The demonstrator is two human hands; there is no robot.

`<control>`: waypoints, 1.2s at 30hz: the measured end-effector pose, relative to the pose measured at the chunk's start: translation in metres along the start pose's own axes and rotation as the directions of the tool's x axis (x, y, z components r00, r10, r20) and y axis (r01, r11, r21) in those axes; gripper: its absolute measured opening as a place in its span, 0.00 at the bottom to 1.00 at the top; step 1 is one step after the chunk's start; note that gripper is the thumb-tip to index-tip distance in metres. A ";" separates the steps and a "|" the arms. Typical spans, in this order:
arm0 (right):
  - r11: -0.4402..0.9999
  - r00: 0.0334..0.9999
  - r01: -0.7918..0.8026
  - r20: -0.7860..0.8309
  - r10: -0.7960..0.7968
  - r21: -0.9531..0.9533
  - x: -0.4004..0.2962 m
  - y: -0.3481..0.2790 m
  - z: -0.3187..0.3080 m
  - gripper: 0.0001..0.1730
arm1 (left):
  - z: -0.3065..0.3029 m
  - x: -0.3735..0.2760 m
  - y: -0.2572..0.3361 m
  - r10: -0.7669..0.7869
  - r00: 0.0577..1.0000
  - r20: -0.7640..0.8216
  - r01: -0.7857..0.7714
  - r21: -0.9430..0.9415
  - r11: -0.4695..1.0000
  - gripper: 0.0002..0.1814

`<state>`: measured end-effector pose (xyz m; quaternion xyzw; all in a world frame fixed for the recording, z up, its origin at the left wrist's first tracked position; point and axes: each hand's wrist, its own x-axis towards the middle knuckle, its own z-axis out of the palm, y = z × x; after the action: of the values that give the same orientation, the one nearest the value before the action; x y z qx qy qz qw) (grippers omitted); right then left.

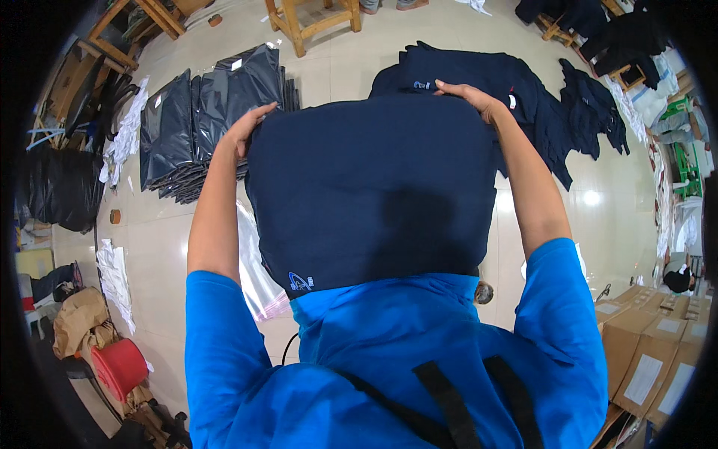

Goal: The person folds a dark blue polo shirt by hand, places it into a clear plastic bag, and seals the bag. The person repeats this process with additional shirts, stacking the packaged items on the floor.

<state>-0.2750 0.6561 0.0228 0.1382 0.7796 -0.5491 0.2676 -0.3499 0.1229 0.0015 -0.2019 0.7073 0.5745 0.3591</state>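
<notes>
A folded navy garment (359, 168) spreads out in front of my body, with a small embroidered logo near its lower left corner. My left hand (249, 126) holds its far left corner, fingers along the side. At the far right corner, my right hand (471, 98) grips the edge, thumb on the far side. The near edge rests against my blue shirt (387, 314). A shadow falls across the cloth. Beyond the right hand lies a pile of navy garments (477, 64). Past the left hand stand stacks of garments in clear plastic bags (224, 84).
Clear plastic bags (258, 269) lie on the tiled floor (151, 258) at left, partly hidden by the garment. Cardboard boxes (639, 342) stand at lower right. A red bucket (120, 367) is at lower left. A wooden stool (297, 25) stands ahead, near a person's feet (412, 4).
</notes>
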 end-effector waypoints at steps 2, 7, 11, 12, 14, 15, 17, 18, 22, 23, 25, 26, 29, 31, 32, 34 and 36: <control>0.999 0.998 0.030 0.053 -0.028 -0.041 0.005 -0.012 0.000 0.35 | -0.028 0.017 -0.005 0.060 0.997 0.051 -0.056 -0.076 0.996 0.29; 0.896 0.962 0.248 -0.012 -0.272 -0.368 -0.011 -0.014 -0.055 0.16 | -0.053 0.007 0.029 0.268 0.963 -0.040 -0.270 -0.221 0.937 0.20; 0.765 0.973 0.201 0.037 -0.226 -0.612 -0.032 -0.030 -0.086 0.16 | -0.077 0.010 0.027 0.424 0.848 -0.317 -0.412 0.108 0.905 0.28; 0.751 0.963 0.221 0.017 -0.269 -0.623 -0.042 -0.028 -0.088 0.16 | -0.077 0.007 0.027 0.439 0.845 -0.304 -0.394 0.198 0.897 0.30; 0.744 0.944 0.252 -0.013 -0.330 -0.619 -0.050 -0.026 -0.095 0.15 | -0.081 -0.002 0.035 0.374 0.916 -0.147 -0.372 0.042 0.927 0.28; 0.741 0.921 0.271 -0.058 -0.385 -0.615 -0.053 -0.022 -0.097 0.16 | -0.082 -0.008 0.040 0.341 0.938 -0.058 -0.343 -0.031 0.939 0.27; 0.730 0.861 0.308 -0.148 -0.487 -0.611 -0.060 -0.012 -0.100 0.17 | -0.078 -0.013 0.044 0.329 0.944 -0.035 -0.330 -0.138 0.934 0.23; 0.728 0.871 0.243 -0.186 -0.455 -0.641 -0.062 -0.017 -0.096 0.18 | -0.091 -0.014 0.038 0.365 0.930 -0.043 -0.367 -0.176 0.914 0.22; 0.638 0.607 0.342 -0.356 -0.710 -0.690 -0.086 0.006 -0.077 0.16 | -0.094 -0.030 0.022 0.628 0.768 -0.128 -0.629 -0.340 0.699 0.24; 0.580 0.501 0.405 -0.360 -0.787 -0.706 -0.098 0.017 -0.073 0.14 | -0.087 -0.040 0.019 0.696 0.700 -0.160 -0.696 -0.368 0.616 0.25; 0.577 0.370 0.454 -0.446 -0.815 -0.679 -0.131 0.038 -0.051 0.11 | -0.086 -0.070 -0.006 0.797 0.591 -0.125 -0.768 -0.390 0.508 0.27; 0.580 0.331 0.449 -0.476 -0.815 -0.680 -0.147 0.051 -0.036 0.10 | -0.086 -0.086 -0.030 0.793 0.588 -0.160 -0.771 -0.408 0.489 0.28; 0.666 0.356 0.403 -0.563 -0.746 -0.627 -0.187 0.101 0.003 0.11 | -0.107 -0.122 -0.124 0.756 0.648 -0.094 -0.692 -0.487 0.533 0.31; 0.730 0.469 0.372 -0.563 -0.680 -0.573 -0.200 0.139 0.023 0.13 | -0.105 -0.128 -0.169 0.673 0.734 0.098 -0.513 -0.569 0.642 0.31; 0.750 0.527 0.363 -0.542 -0.655 -0.553 -0.205 0.146 0.035 0.15 | -0.106 -0.120 -0.192 0.613 0.770 0.178 -0.445 -0.539 0.715 0.29; 0.771 0.601 0.339 -0.506 -0.619 -0.539 -0.210 0.149 0.051 0.18 | -0.088 -0.109 -0.201 0.432 0.884 0.177 -0.320 -0.442 0.838 0.27; 0.755 0.602 0.375 -0.478 -0.640 -0.538 -0.210 0.133 0.058 0.18 | -0.084 -0.094 -0.207 0.316 0.949 0.027 -0.304 -0.202 0.931 0.36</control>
<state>-0.0197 0.6662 0.0238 0.0278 0.9189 -0.3582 -0.1628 -0.1662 -0.0229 -0.0605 -0.1049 0.6597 0.6961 0.2633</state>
